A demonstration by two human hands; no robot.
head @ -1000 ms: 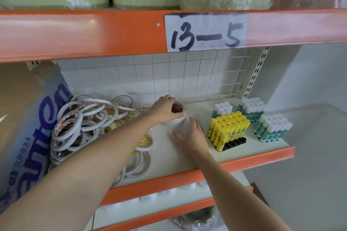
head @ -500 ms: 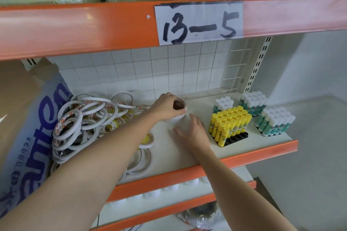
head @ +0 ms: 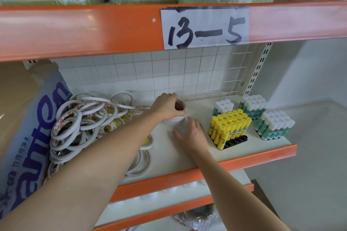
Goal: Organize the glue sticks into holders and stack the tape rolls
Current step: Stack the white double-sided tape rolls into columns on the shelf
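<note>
A short stack of white tape rolls (head: 175, 120) stands mid-shelf near the wire grid. My left hand (head: 166, 108) sits on top of it, fingers curled round the upper roll. My right hand (head: 191, 133) lies flat on the shelf just in front of the stack, fingers straight. A loose heap of tape rolls (head: 82, 120) covers the shelf's left part, and more lie flat under my left forearm. Yellow glue sticks (head: 230, 127) stand in a black holder (head: 232, 142). White-capped green glue sticks (head: 276, 127) stand in groups at the right.
A blue and white printed carton (head: 32, 137) leans at the far left. The orange upper beam (head: 93, 28) with a "13-5" label hangs low overhead. The shelf's orange front lip (head: 244, 163) runs below my arms. A wire grid (head: 187, 73) backs the shelf.
The view has dipped and shifted slightly. My left hand stays on the top roll of the stack. My right hand stays flat on the shelf, having edged a little toward the stack.
</note>
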